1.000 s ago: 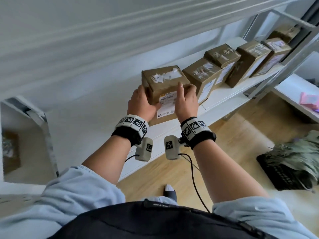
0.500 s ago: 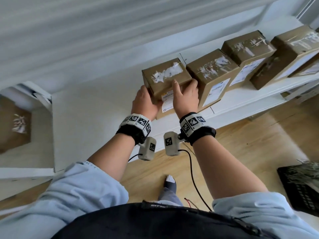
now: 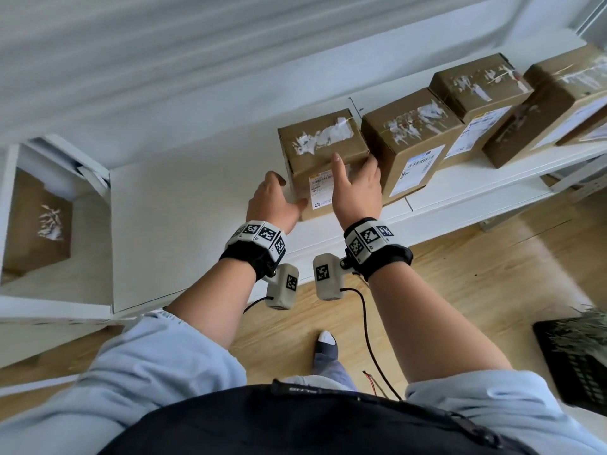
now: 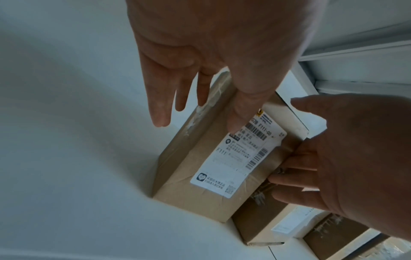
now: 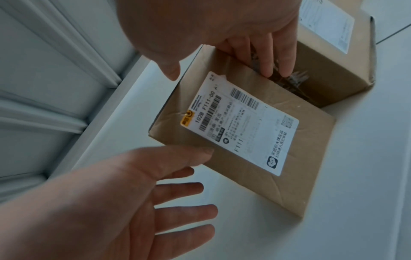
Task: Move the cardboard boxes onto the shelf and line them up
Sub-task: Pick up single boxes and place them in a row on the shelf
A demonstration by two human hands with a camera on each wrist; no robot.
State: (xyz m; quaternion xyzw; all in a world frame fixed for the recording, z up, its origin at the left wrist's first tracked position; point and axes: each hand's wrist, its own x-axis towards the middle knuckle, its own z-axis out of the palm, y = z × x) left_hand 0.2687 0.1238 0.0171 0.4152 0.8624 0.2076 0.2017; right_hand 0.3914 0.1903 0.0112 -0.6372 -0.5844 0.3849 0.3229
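Cardboard box (image 3: 323,162) sitting on the white shelf (image 3: 197,205), leftmost in the row, shipping label (image 3: 320,192) facing out toward the front edge; torn white tape residue on top. Next box (image 3: 407,142) just beside it on the right, narrow gap between the two, further boxes (image 3: 479,93) lined up beyond that, all with labels to the front.

Left hand (image 3: 272,201) spread, fingers straight and fanned, at the box's left front corner; left wrist view shows fingers (image 4: 160,105) hanging clear of the left side, thumb over the label face, contact unclear. Not gripping anything.

Right hand (image 3: 356,185) also loose and extended, not curled round anything: fingers (image 5: 275,58) reaching into the gap between the box and its neighbour, lying along the box's right side; thumb up over the front top edge. Cannot tell how firmly it presses.

Both wrists carrying marker bands with small camera modules (image 3: 323,277), cables trailing down. Another brown box (image 3: 39,224) on a lower level at far left. Wooden floor (image 3: 460,290) below, dark crate (image 3: 578,362) at right edge, one socked foot (image 3: 325,344) visible
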